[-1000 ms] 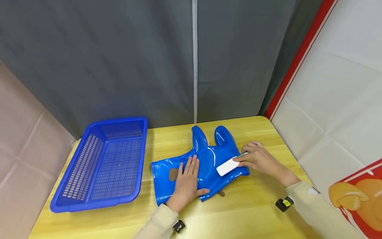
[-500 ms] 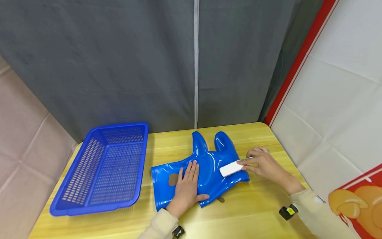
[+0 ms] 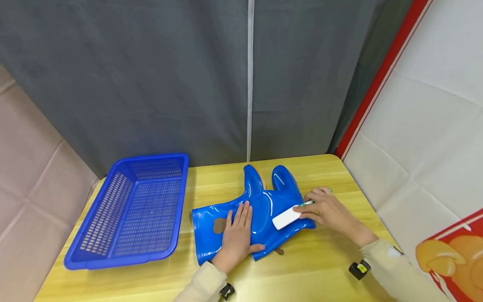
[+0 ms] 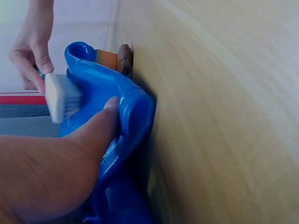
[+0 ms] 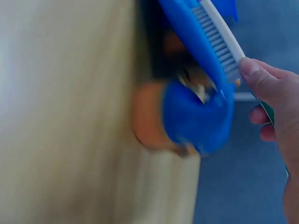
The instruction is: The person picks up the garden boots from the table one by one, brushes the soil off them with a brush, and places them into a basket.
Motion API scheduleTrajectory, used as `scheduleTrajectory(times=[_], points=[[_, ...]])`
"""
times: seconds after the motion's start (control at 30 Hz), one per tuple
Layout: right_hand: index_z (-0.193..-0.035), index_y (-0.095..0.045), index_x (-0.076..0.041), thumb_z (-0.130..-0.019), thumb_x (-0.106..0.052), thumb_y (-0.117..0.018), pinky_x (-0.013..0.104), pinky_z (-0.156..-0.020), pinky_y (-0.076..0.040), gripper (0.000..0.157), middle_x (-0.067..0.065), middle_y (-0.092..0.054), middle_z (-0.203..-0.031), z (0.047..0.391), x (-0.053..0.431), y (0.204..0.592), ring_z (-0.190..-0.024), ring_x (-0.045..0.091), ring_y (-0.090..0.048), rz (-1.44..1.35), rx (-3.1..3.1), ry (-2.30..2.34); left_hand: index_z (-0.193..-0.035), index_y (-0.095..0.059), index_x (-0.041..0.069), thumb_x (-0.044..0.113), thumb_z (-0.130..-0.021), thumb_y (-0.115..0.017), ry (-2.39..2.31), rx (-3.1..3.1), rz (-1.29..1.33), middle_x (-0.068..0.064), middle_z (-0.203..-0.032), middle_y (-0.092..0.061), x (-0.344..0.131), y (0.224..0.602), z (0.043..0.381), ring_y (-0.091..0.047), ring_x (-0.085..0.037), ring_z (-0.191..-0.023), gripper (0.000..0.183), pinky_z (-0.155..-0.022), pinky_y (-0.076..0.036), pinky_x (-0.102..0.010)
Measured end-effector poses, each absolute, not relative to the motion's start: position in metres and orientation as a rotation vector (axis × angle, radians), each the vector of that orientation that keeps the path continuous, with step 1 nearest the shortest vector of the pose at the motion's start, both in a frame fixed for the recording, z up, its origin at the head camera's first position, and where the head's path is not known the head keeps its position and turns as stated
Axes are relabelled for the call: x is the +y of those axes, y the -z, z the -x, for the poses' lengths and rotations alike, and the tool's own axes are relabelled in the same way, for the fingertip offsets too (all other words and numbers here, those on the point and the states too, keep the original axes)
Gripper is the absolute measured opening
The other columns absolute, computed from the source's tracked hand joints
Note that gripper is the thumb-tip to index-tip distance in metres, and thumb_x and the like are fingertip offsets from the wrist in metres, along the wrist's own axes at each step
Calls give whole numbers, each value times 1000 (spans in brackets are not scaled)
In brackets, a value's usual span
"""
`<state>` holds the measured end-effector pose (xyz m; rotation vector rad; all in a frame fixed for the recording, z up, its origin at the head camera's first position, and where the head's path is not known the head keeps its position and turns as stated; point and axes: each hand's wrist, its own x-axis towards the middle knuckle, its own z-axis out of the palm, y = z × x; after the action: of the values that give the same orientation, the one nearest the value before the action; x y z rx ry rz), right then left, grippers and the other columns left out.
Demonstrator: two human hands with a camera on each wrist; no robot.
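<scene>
A glossy blue rubbery piece with a wide cuff-like end, rounded lobes and a brown patch lies on the wooden table. My left hand presses flat on its middle, fingers straight and thumb at the near edge. My right hand grips the handle of a white scrubbing brush, with the thumb along the base of the head. The brush's bristles face the blue surface in the right wrist view. Orange parts show under the blue in the left wrist view.
A blue plastic basket stands left of the blue piece. The table reaches back to a grey curtain. A white panel with a red border rises on the right, and a pinkish panel on the left.
The brush moves right across the blue piece, then back toward the lower left in my right hand. My left hand stays in place on the piece. The head view tilts slightly.
</scene>
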<state>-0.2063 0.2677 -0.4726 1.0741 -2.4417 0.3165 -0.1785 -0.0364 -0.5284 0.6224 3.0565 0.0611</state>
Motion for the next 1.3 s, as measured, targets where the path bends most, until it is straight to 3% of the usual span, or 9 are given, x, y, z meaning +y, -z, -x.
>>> scheduleTrajectory(times=[0.17, 0.33, 0.6, 0.87, 1.3], points=[[-106, -79, -31, -69, -22, -86, 35, -81, -37, 39, -8, -66, -83, 217, 283, 462, -85, 9, -51, -897, -2555, -340, -158, -18, 7, 79, -72, -62, -51, 3057, -620, -10, -168, -16, -37, 528, 181, -18, -31, -155, 121, -124, -20, -57], [-109, -77, -32, -75, -25, -84, 34, -81, -37, 35, -8, -67, -86, 215, 280, 466, -86, 9, -52, -945, -2603, -364, -158, -18, 7, 78, -72, -63, -54, 3043, -605, -9, -168, -16, -38, 524, 180, -17, -30, -155, 121, -124, -19, -57], [-107, -79, -31, -67, -25, -88, 33, -81, -36, 42, -8, -67, -87, 201, 269, 477, -87, 9, -52, -1010, -2530, -368, -159, -17, 7, 77, -72, -63, -68, 3024, -604, -9, -168, -15, -38, 522, 179, -17, -30, -156, 121, -124, -19, -56], [-111, -77, -34, -74, -30, -84, 35, -85, -38, 37, -10, -67, -94, 196, 246, 474, -95, 11, -51, -1149, -2547, -304, -159, -17, 6, 77, -74, -62, -67, 3047, -628, -10, -168, -15, -33, 516, 184, -16, -29, -156, 119, -125, -19, -55], [-103, -80, -28, -71, -24, -87, 35, -80, -36, 33, -7, -65, -80, 217, 288, 456, -82, 10, -52, -943, -2562, -349, -159, -15, 7, 77, -74, -61, -101, 3012, -613, -10, -169, -13, -36, 519, 180, -14, -30, -156, 119, -125, -17, -57]])
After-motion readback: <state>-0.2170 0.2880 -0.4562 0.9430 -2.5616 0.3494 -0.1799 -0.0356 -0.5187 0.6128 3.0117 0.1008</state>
